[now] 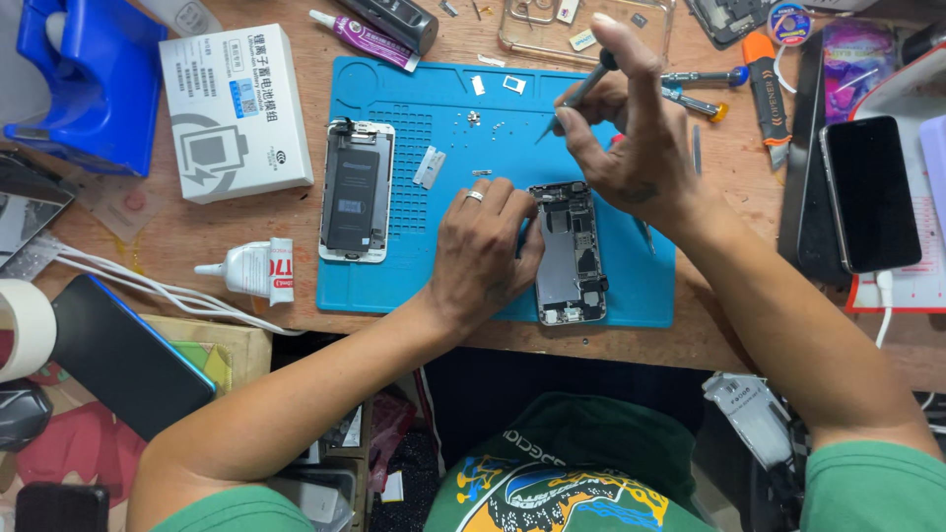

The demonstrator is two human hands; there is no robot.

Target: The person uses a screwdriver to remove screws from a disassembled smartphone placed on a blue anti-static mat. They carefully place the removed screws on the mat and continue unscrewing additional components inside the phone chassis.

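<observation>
Head view. Green shirt (552,473) with a printed front, bottom centre, closest to the lens; both forearms run up from it onto the desk (187,232), a bare wooden top.

Left hand (485,246): ring on one finger, fingers curled narrow, pressing down on the left edge of the opened phone body (570,251). That body lies face-up with its inner parts exposed, upright along the right half of the blue work mat (394,281), lower end near the mat's front edge.

Right hand (631,128): raised above the top of the phone body, closed around a dark screwdriver (581,91); the tip slants down-left toward the mat, just above it. Whether the tip touches anything cannot be told.

On the mat, left half: a detached screen assembly (356,192) with a black battery-like panel, well apart from the phone body. Between them, a small white strip (430,166) and a scatter of tiny screws (475,118).

Off the mat, left: white box (235,108), a white glue tube (251,271) with red label, white cables (128,281), a blue plastic holder (84,79), a dark phone (128,355) with blue edge.

Off the mat, right: orange-handled tool (767,84), two small screwdrivers (705,89), a black phone (870,192) lying on a charging cable.
</observation>
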